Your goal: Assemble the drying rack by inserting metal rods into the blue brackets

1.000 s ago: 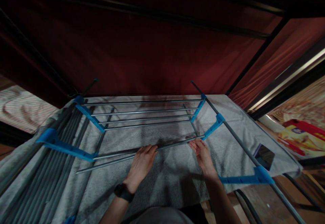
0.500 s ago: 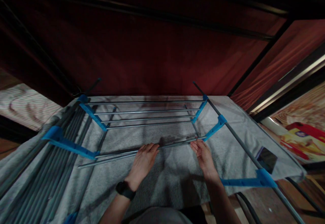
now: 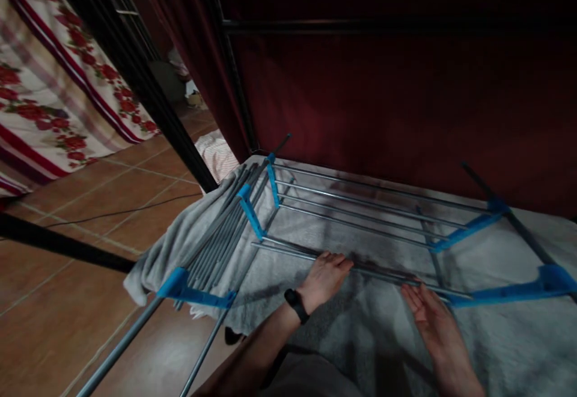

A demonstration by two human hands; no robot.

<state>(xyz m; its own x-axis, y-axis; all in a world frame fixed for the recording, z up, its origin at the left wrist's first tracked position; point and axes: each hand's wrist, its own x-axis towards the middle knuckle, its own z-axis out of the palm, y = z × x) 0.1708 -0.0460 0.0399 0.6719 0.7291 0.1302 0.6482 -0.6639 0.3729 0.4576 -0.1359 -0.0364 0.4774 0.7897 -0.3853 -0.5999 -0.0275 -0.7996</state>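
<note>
My left hand (image 3: 325,280), with a dark watch on the wrist, is closed round a loose thin metal tube (image 3: 286,251). This tube lies almost parallel with a fixed rung, its left end sticking out past a blue plastic bracket (image 3: 252,217). My right hand (image 3: 433,322) is turned palm inward, its straight fingers touching the tubes from below near another blue bracket (image 3: 511,290). Both belong to a partly built rack of grey tubes, with several rungs (image 3: 360,214) fitted farther back between blue brackets. The rack rests on a grey blanket (image 3: 293,283).
Several loose tubes (image 3: 220,247) lie bundled at the blanket's left side. A dark red curtain (image 3: 383,103) hangs behind, with black frame posts (image 3: 148,96) to the left. Beyond them are a tiled floor (image 3: 81,229), a cable (image 3: 130,209) and a flowered cloth (image 3: 58,96).
The view has swung left, bringing the floor and flowered cloth in. The loose tube now reaches past the right bracket's inner end. My right fingers have straightened.
</note>
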